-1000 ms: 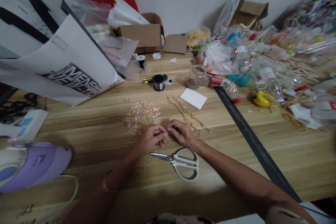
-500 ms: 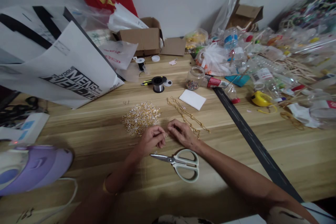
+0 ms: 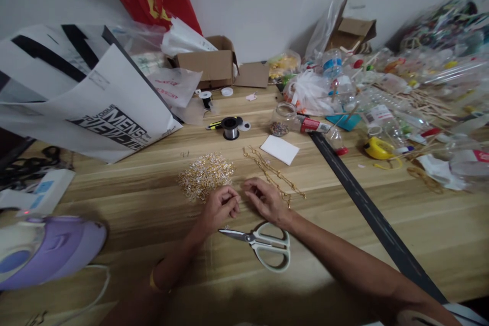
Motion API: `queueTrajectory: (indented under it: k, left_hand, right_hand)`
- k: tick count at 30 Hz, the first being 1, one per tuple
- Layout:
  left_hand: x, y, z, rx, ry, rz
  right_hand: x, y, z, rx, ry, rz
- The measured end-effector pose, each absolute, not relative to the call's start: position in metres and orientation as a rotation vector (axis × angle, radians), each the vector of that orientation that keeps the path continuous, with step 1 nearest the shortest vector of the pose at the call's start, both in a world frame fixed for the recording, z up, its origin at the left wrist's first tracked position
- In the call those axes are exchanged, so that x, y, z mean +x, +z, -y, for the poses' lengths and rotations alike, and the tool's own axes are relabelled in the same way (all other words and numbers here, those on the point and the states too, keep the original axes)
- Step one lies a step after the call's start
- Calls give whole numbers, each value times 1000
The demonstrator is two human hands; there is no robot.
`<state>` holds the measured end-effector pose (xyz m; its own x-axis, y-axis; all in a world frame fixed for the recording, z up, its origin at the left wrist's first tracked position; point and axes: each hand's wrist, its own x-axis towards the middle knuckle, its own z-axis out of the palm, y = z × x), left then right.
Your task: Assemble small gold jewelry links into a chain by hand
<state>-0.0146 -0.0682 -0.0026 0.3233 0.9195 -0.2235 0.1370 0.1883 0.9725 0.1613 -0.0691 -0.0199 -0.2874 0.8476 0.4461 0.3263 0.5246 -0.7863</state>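
Observation:
My left hand [image 3: 219,207] and my right hand [image 3: 266,200] rest close together on the wooden table [image 3: 344,244], fingertips nearly meeting. Both are pinched on something small that I cannot make out. Just beyond the left hand lies a heap of small gold and silver pieces [image 3: 205,174]. A gold chain [image 3: 273,173] runs from near my right hand toward the back. White-handled scissors [image 3: 260,245] lie shut on the table just in front of both hands.
A black-and-white shopping bag [image 3: 87,97] lies at the left, a purple iron [image 3: 46,249] at the near left. A wire spool [image 3: 230,127], a white pad [image 3: 279,149], a bead jar [image 3: 282,119], a cardboard box [image 3: 208,63] and a dark strip [image 3: 367,204] are behind; plastic clutter fills the right.
The camera has tilted slightly, so everything sits a little lower in view. My hands stay together at the same spot with only small finger movement.

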Motion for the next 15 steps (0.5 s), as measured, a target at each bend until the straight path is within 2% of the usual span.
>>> queueTrajectory:
  k: [15]
  left_hand:
    - [-15, -21, 74, 1620, 825, -1220]
  right_hand:
    - [157, -23, 71, -948, 761, 2017]
